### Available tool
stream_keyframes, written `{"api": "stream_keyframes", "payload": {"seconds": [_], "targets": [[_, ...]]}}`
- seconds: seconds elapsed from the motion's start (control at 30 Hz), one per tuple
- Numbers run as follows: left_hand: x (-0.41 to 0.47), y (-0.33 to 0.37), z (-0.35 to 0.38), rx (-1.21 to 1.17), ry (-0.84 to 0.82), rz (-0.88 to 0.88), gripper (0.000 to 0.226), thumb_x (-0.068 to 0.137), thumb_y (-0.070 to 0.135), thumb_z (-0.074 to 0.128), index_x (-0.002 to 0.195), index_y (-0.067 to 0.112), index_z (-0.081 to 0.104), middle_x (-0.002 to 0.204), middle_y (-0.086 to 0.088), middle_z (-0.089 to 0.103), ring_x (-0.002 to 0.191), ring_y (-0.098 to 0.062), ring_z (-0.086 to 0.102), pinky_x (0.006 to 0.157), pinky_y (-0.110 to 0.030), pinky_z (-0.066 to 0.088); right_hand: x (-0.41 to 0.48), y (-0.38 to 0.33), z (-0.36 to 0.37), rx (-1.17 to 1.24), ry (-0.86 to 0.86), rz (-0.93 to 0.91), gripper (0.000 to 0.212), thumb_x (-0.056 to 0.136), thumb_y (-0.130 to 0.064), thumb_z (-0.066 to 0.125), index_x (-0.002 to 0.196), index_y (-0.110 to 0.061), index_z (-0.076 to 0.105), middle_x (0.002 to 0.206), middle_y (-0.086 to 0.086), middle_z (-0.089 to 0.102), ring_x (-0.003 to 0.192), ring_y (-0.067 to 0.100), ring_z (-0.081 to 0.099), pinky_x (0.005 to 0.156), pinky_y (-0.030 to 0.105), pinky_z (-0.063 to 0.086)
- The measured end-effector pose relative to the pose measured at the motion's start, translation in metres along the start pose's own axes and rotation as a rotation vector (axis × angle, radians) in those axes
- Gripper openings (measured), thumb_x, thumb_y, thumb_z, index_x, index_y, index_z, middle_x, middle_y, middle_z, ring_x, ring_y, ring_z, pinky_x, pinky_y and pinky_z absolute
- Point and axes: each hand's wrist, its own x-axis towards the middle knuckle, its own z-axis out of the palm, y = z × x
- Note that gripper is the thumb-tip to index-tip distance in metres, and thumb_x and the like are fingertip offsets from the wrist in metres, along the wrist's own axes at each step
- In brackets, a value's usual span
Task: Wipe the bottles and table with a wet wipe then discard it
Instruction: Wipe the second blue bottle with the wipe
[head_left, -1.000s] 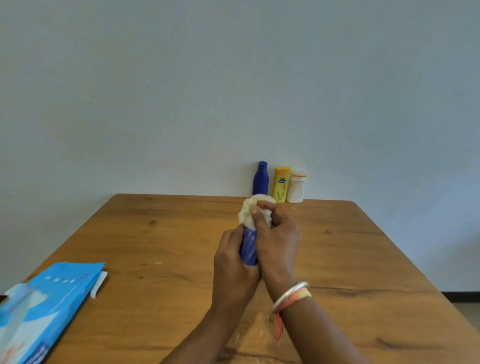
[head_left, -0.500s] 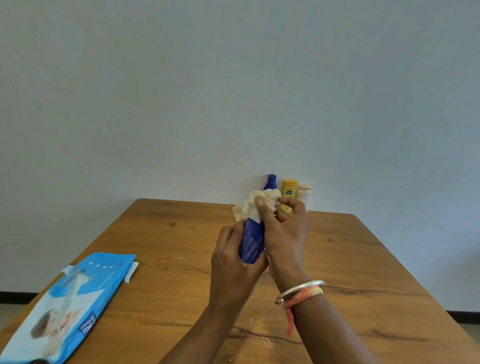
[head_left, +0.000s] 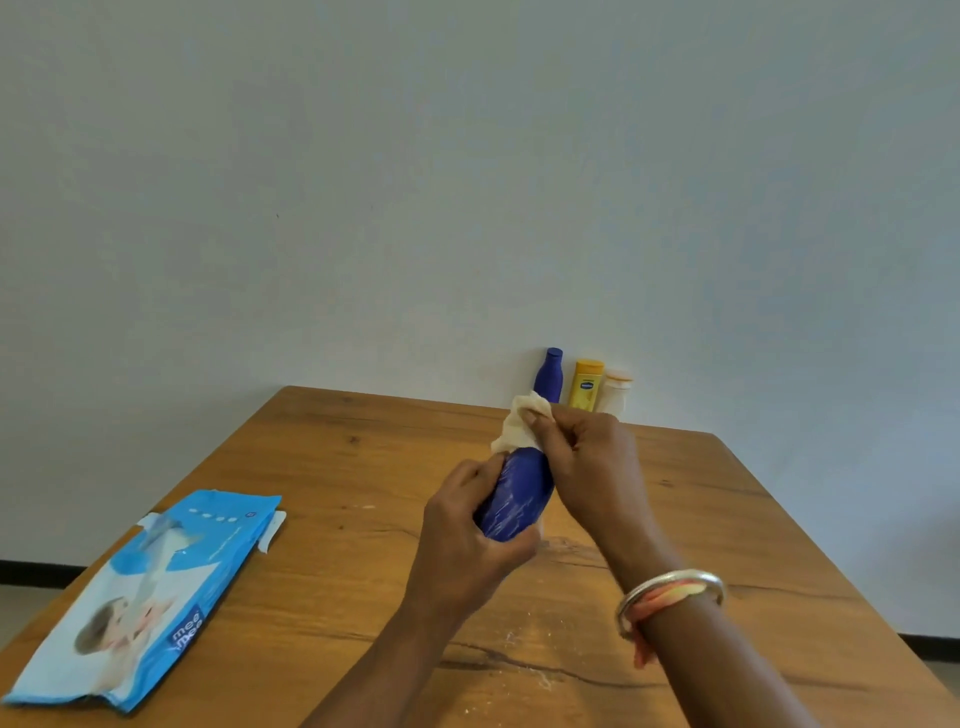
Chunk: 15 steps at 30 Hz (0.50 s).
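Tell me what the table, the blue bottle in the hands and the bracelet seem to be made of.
Table: wood or a wood-look top, matt, with grain lines, knots and dark cracks.
Held blue bottle: probably plastic, smooth and slightly glossy, with pale streaks.
Bracelet: looks like metal, silver and shiny, with bright highlights.

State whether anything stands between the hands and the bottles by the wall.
Nothing visible does. The left hand grips the near blue bottle, the right hand presses the wet wipe on its top; far blue bottle, yellow bottle and white bottle stand just beyond.
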Motion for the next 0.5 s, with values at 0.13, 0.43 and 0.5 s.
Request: {"api": "stream_keyframes", "payload": {"seconds": [0.13,0.43,0.5], "targets": [[0.001,-0.003,0.007,0.085,0.085,0.020,0.064,0.075,0.021,0.086,0.132,0.018,0.059,0.111,0.007,0.059,0.098,-0.009,0.062,0.077,-0.015,0.056,-0.020,0.011,0.011,-0.171,0.240,-0.237,0.023,0.098,-0.020,0.065,0.121,-0.021,0.073,0.108,-0.022,0.068,0.093,-0.011,0.065,0.082,0.002,0.050],[0.003,-0.017,0.000,0.303,0.074,0.137,0.066,0.079,0.017,0.084,0.138,0.008,0.056,0.115,0.001,0.057,0.089,-0.010,0.060,0.076,-0.019,0.056,0.007,0.018,0.004,-0.023,-0.021,-0.035,0.025,0.103,-0.041,0.054,0.097,-0.025,0.072,0.075,-0.010,0.069,0.070,0.002,0.064,0.059,0.011,0.048],[0.004,-0.015,-0.002,0.316,0.065,0.159,0.066,0.079,0.016,0.083,0.139,0.009,0.055,0.117,0.001,0.057,0.090,-0.009,0.060,0.076,-0.018,0.056,0.002,0.019,0.006,0.007,0.090,-0.091,0.012,0.100,-0.032,0.062,0.100,-0.029,0.074,0.077,-0.019,0.069,0.075,-0.003,0.065,0.064,0.008,0.048]]}}
